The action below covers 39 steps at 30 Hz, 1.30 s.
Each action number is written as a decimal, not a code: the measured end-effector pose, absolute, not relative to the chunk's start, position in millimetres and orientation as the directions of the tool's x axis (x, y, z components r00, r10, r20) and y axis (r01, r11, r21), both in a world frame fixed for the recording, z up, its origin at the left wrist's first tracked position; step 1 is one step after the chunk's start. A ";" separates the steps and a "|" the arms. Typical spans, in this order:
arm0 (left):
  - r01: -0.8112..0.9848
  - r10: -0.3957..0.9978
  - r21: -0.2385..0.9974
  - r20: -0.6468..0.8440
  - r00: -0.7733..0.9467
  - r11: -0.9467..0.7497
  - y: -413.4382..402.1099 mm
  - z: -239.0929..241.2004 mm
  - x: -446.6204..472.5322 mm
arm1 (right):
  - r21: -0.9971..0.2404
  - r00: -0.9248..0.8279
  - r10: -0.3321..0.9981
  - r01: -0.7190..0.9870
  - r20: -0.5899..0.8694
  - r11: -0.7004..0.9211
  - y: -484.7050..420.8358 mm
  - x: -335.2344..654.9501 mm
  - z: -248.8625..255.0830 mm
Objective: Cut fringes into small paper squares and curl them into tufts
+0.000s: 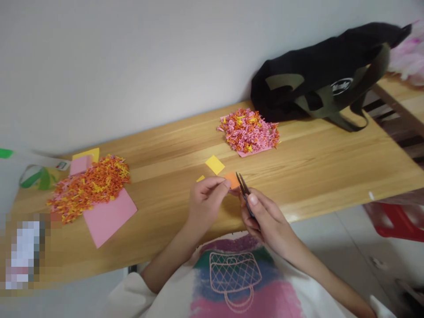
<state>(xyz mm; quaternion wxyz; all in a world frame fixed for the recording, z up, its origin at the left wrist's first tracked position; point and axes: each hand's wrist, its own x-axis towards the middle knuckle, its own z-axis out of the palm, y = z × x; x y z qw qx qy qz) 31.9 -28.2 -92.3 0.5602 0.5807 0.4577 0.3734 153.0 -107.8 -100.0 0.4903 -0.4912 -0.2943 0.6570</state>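
Observation:
Between the fingertips and thumb of my left hand [210, 194] is a small square of orange paper [232, 180]. My right hand [265, 212] is wrapped round the handles of dark scissors [244, 187], whose narrow blades point up beside the paper's right edge. The blades look slightly parted, and whether they touch the paper is unclear. On the table just beyond my left hand lies a yellow paper square [215, 164]. A smaller yellow piece [200, 179] shows partly behind that hand.
Pink, orange and yellow paper bits form a pile [248, 130] at the back and another pile [94, 187] at left, near a pink sheet [111, 216]. A black bag [318, 75] leans against the wall. A red stool [397, 221] stands right of the wooden table [172, 159].

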 end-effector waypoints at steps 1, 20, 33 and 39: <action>0.121 0.951 0.992 -0.072 0.301 0.037 -28.9 -92.2 31.8 | -0.875 -0.035 0.934 -0.339 -0.357 -0.347 -108.3 152.9 -100.4; 0.178 0.967 0.983 0.008 0.255 -0.055 -38.0 -90.2 28.5 | -0.956 0.047 0.960 -0.114 -0.277 -0.270 -113.2 150.2 -104.0; 0.136 0.963 0.989 0.017 0.270 -0.055 -37.7 -91.7 27.9 | -0.966 0.003 0.969 -0.079 -0.249 -0.248 -112.5 152.1 -101.4; 0.163 0.961 0.980 0.065 0.268 -0.112 -39.9 -92.8 28.2 | -0.981 0.035 0.982 0.056 -0.183 -0.185 -111.3 152.1 -100.1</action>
